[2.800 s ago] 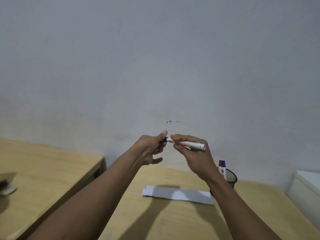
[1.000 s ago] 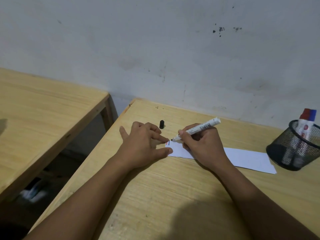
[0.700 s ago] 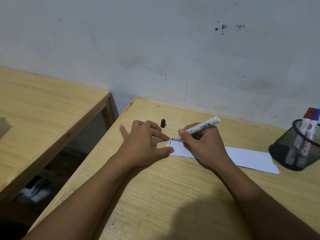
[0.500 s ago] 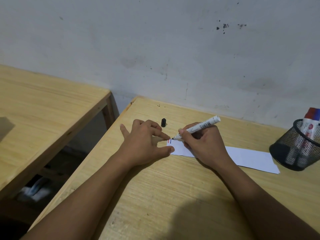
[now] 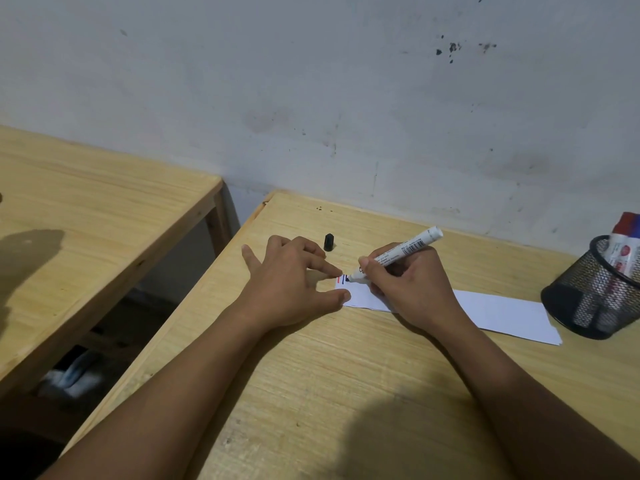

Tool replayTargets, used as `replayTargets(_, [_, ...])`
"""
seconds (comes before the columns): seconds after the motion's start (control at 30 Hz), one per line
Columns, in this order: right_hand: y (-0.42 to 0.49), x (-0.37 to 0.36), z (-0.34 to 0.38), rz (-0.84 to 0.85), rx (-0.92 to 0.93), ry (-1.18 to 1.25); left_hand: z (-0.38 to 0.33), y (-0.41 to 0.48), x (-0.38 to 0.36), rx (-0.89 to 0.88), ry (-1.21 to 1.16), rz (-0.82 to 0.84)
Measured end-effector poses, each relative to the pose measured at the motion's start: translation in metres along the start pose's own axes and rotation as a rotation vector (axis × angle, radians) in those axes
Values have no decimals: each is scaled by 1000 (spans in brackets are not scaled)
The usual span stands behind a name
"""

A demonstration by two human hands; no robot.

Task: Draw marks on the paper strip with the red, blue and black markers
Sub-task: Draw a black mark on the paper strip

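A white paper strip (image 5: 498,313) lies on the wooden table (image 5: 346,393). My right hand (image 5: 408,289) grips the uncapped black marker (image 5: 398,254), its tip touching the strip's left end beside short red and blue marks (image 5: 340,280). My left hand (image 5: 291,289) rests flat with fingers spread, its thumb and forefinger pinning the strip's left end. The marker's black cap (image 5: 329,242) stands on the table just behind my left hand. The red and blue markers (image 5: 623,244) stand in the mesh cup (image 5: 595,299) at the right.
A second wooden table (image 5: 86,237) stands to the left across a gap, with something pale on the floor below. A stained white wall runs close behind both tables. The mesh cup touches the strip's right end.
Earlier both hands were raised, pulling the cap off the marker. Now the cap stands on the table, my left hand pins the strip, and the marker tip has stayed at the left end.
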State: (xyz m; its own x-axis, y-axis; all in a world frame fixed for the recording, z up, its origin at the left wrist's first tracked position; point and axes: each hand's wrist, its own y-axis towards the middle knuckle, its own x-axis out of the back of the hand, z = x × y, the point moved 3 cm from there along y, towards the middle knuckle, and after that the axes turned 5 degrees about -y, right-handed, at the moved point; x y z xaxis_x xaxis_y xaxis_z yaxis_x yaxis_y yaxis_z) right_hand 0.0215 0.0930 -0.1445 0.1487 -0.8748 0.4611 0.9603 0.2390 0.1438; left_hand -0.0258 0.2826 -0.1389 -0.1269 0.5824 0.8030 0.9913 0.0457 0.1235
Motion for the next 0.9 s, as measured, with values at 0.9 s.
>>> replayTargets(0.9, [-11,30,32,-227,0,337,-1,-3,-2,-34,0,-102])
